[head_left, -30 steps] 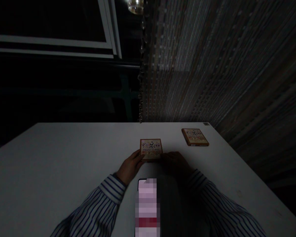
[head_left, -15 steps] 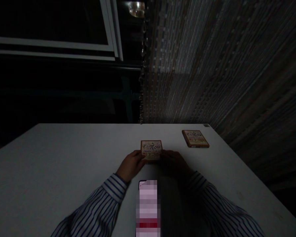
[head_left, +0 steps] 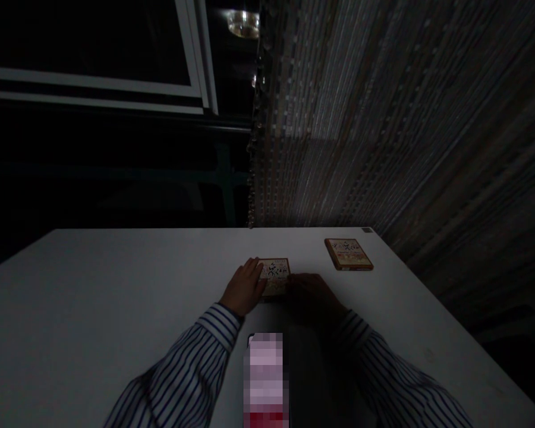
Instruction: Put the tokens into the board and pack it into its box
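Note:
A flat Chinese chess box (head_left: 277, 274), tan with dark brush-style characters on its lid, lies on the white table in front of me. My left hand (head_left: 245, 287) covers its left side, fingers reaching over the top and thumb near the front edge. At the right edge of the same box is my right hand (head_left: 314, 294), deep in shadow, its fingers bent against the side. Both hands hold the box between them. What the right fingertips do in detail is too dark to make out.
A second, similar flat box (head_left: 349, 254) lies at the table's far right. Nearer me, between my forearms, is a phone (head_left: 266, 380) with a lit, blurred screen. A string curtain (head_left: 321, 119) hangs behind the white table (head_left: 138, 309).
My left hand has shifted from the box's left edge to further over its top, now hiding part of the lid. The right hand stays at the right edge. The view has tilted slightly.

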Motion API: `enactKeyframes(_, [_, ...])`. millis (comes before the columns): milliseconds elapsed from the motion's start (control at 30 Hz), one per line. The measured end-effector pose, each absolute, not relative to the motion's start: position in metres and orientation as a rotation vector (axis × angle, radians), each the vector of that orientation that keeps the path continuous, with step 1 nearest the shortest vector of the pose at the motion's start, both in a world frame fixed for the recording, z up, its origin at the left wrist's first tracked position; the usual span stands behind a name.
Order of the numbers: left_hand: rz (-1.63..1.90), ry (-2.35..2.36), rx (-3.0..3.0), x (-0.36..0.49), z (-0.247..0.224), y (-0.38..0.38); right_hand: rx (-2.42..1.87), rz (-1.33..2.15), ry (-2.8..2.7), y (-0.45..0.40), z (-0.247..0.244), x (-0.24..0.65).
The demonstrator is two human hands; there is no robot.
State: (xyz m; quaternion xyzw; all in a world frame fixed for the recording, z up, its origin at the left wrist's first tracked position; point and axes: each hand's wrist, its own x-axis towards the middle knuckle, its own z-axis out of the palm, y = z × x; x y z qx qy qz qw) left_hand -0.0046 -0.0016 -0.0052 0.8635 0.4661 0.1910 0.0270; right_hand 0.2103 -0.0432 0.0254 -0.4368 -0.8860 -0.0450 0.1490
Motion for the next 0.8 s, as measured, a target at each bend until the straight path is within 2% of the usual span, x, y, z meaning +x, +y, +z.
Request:
enactKeyframes(433, [0.746, 1.416, 2.625, -0.003, -0.006, -0.002, -1.322, -0.067, -2.707, 0.011, 0.028, 0.164])
enactKeyframes(800, [0.653, 1.485, 2.663, -0.003, -0.001, -0.005, -1.368, 0.013, -2.63, 0.01, 0.018, 0.18])
